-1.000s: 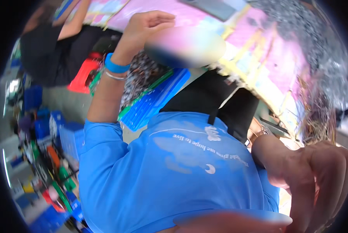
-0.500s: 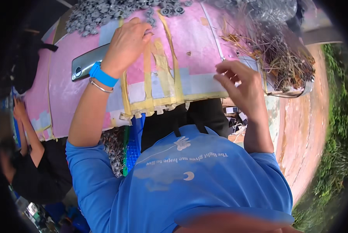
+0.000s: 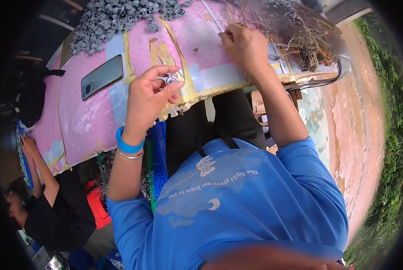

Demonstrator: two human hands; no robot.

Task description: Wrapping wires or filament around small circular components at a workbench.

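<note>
My left hand point(image 3: 148, 96) is above the table's front edge, thumb and fingers closed on a small grey plastic part point(image 3: 170, 78). It looks like the parts in the large heap of grey round-capped pieces point(image 3: 109, 22) at the table's far left. Over on the right, my right hand point(image 3: 248, 49) is low over the tabletop with its fingers curled together. It is beside a loose bundle of thin wires point(image 3: 311, 49), some of them brown and frayed. The fingertips face away, so whatever they pinch is hidden.
A dark smartphone point(image 3: 103, 76) lies on the pink, tape-patched tabletop point(image 3: 86, 119), left of my left hand. Grey cables point(image 3: 341, 69) loop over the table's right edge. A person in black point(image 3: 59, 211) works at the far left. Below the table stands a blue crate point(image 3: 158, 150).
My left hand has come back from near the heap toward the table's front edge, with the grey part now showing. The right hand has gone forward to the wires and its fingers have closed.
</note>
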